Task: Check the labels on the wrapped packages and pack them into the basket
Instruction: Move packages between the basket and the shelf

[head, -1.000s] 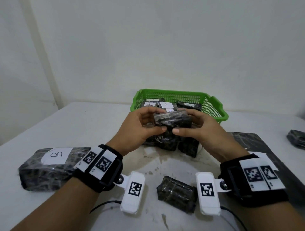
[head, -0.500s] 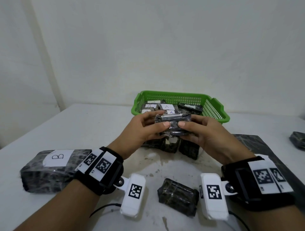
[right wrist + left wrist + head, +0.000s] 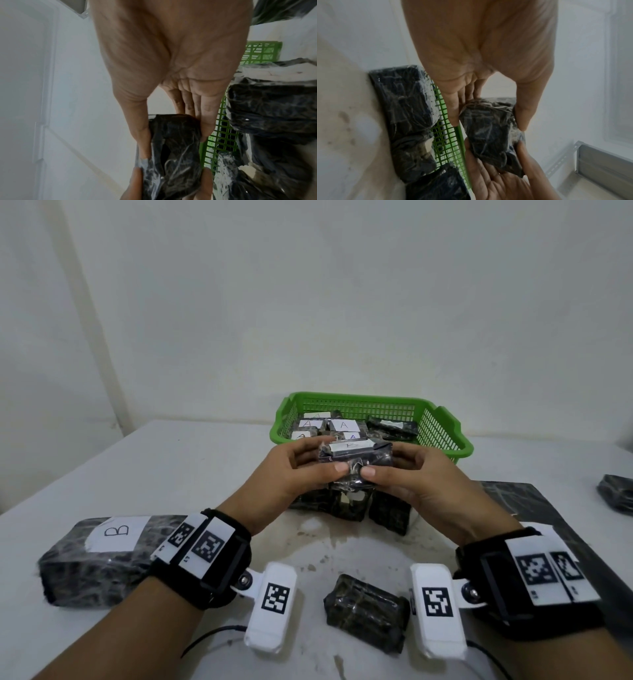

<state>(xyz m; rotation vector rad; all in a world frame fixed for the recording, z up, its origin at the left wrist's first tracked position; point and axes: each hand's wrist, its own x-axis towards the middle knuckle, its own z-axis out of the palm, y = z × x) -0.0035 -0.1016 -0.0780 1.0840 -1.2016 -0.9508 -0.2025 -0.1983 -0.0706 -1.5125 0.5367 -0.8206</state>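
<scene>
Black plastic-wrapped package [image 3: 356,462], white label on top, pinched in both hands.

I hold one small black wrapped package [image 3: 356,462], white label up, before the green basket [image 3: 445,436] containing A-labelled packages [image 3: 343,425].

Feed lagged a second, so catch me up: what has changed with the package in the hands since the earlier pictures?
Both hands, left hand and right hand, kept hold of the small wrapped package and turned it, so its white label now faces up; the letter is too blurred to read. They also carried it slightly toward the green basket. The B package and the other packages on the table stayed put.
</scene>
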